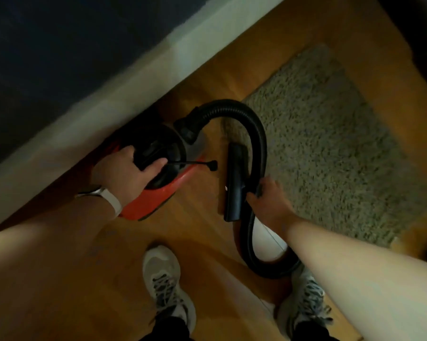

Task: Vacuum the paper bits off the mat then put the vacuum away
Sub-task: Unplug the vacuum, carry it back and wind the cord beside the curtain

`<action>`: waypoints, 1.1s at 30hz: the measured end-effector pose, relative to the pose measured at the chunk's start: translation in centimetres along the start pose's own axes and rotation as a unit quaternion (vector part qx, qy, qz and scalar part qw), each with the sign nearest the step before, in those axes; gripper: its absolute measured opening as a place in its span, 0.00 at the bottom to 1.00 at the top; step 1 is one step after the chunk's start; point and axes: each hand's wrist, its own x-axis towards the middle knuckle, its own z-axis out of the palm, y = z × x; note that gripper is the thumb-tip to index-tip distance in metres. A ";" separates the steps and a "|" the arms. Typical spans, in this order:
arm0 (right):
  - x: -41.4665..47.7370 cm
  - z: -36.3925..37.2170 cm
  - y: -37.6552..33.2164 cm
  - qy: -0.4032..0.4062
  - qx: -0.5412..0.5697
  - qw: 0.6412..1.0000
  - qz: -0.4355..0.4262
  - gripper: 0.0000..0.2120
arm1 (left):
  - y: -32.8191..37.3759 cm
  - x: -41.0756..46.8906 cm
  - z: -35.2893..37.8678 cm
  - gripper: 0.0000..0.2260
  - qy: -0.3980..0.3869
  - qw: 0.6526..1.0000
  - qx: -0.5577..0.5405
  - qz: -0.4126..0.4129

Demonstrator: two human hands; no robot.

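Observation:
A small red vacuum [158, 200] with a black top sits on the wooden floor beside a pale bed edge. My left hand [126, 172] grips the black handle on its top. A black ribbed hose [254, 134] loops from the vacuum's front over to my right hand [266, 201], which holds the hose just behind the flat black nozzle [234, 183]. The nozzle lies over the floor at the left edge of the shaggy beige mat [330, 148]. The dim, blurred frame shows no paper bits on the mat. A short black cord with a plug [212, 165] sticks out of the vacuum.
The pale bed edge [104, 99] runs diagonally along the left, with dark bedding above it. My two feet in grey-white trainers [163, 279] stand on the wooden floor [84, 279] below the vacuum. Dark furniture fills the upper right corner.

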 end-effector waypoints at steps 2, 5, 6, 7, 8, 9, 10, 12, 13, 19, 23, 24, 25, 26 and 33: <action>0.4 1.9 2.0 -0.001 0.009 1.000 0.029 0.28 | 0.0 -0.1 0.6 0.27 0.048 0.999 0.005 0.007; 1.2 4.5 3.7 -0.003 0.030 0.997 0.072 0.32 | -0.2 -0.1 1.4 0.26 0.089 0.996 0.001 0.023; 1.7 5.2 4.0 -0.002 0.036 0.996 0.081 0.33 | -0.5 0.0 1.7 0.26 0.098 0.995 -0.002 0.024; 2.2 5.7 4.1 0.001 0.048 0.995 0.087 0.33 | -0.7 0.1 1.8 0.27 0.108 0.994 -0.008 0.023; 2.7 6.3 4.3 0.004 0.066 0.994 0.092 0.33 | -0.9 0.2 2.0 0.29 0.116 0.993 -0.015 0.022; 3.3 6.7 4.5 0.008 0.085 0.992 0.092 0.31 | -1.1 0.3 2.3 0.31 0.123 0.992 -0.021 0.022; 3.8 7.0 4.6 0.008 0.100 0.991 0.093 0.29 | -1.2 0.3 2.5 0.32 0.128 0.991 -0.025 0.021; 4.6 7.7 5.0 0.009 0.128 0.988 0.092 0.24 | -1.3 0.3 2.6 0.32 0.133 0.991 -0.030 0.016; 4.8 7.8 5.1 0.014 0.142 0.986 0.092 0.22 | -1.4 0.3 2.6 0.32 0.131 0.991 -0.030 0.014; 1.5 7.2 5.3 0.055 0.263 0.961 0.071 0.08 | -0.6 -0.2 1.7 0.31 0.089 0.995 -0.046 0.010; -1.8 5.3 5.7 0.093 0.260 0.959 0.064 0.05 | 0.6 -0.7 0.5 0.27 0.032 0.997 -0.063 -0.005; -2.4 4.8 5.8 0.101 0.252 0.960 0.065 0.06 | 0.9 -0.8 0.2 0.27 0.015 0.998 -0.066 -0.006; -3.1 4.2 5.8 0.105 0.247 0.961 0.063 0.07 | 1.3 -1.1 -0.1 0.28 0.003 0.998 -0.066 -0.005; -3.7 3.6 5.6 0.104 0.244 0.962 0.066 0.08 | 1.7 -1.3 -0.3 0.29 -0.004 0.998 -0.064 -0.003; -8.9 -1.1 2.6 0.101 0.257 0.960 0.049 0.08 | 4.8 -6.1 -3.9 0.25 0.001 0.991 -0.125 -0.057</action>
